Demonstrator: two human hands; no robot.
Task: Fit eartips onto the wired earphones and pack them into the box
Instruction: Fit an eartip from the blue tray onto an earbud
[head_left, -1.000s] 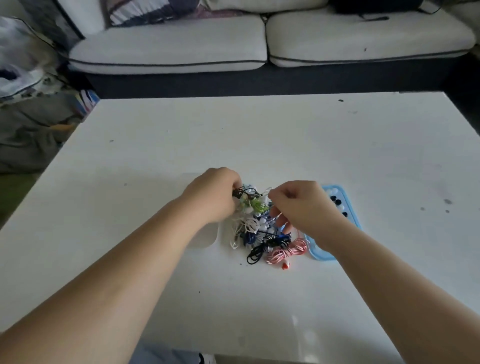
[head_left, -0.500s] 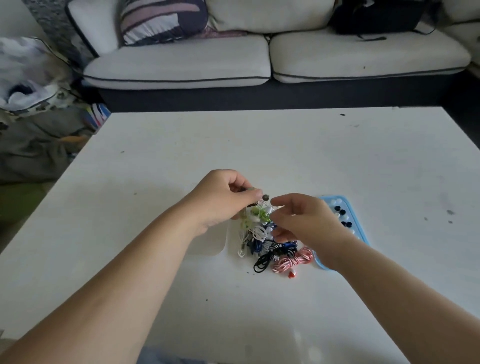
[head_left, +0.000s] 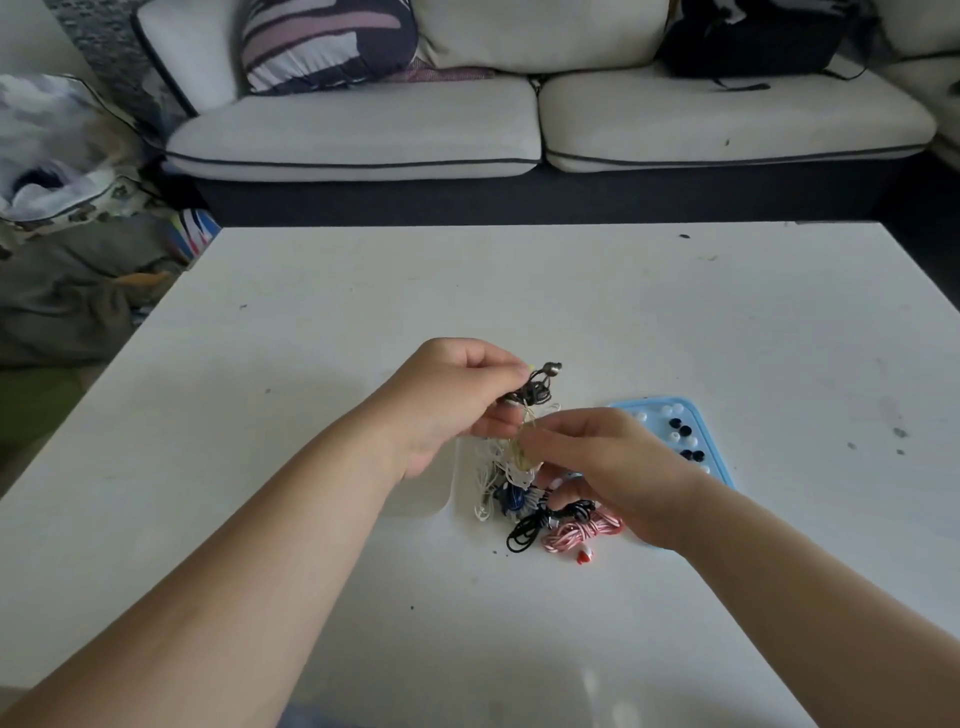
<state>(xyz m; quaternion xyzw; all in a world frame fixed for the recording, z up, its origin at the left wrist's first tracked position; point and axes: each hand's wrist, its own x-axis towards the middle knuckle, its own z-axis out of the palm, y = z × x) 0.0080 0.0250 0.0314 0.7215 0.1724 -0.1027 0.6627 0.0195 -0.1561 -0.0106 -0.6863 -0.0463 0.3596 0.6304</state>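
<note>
My left hand (head_left: 452, 400) pinches a black wired earphone (head_left: 540, 382) lifted above the pile, its metal bud sticking out past my thumb. My right hand (head_left: 608, 467) pinches a thin pale cord (head_left: 524, 441) hanging just below that earphone. Under both hands lies a tangle of wired earphones (head_left: 524, 504) in white, blue and black, with a black coil (head_left: 524, 535) and a red-and-white coil (head_left: 576, 535) at its near side. A light blue tray (head_left: 696, 415) holding white and dark eartips lies to the right, partly hidden by my right wrist. A white box (head_left: 421, 499) sits under my left wrist.
The white table (head_left: 571, 301) stretches far ahead and to both sides. A pale sofa (head_left: 519, 130) with a striped cushion stands behind the table. Bags and clothes are piled on the floor at the left.
My left hand has raised the black earphone out of the pile. My right hand has moved up to the cord below it. The view has tilted upward.
</note>
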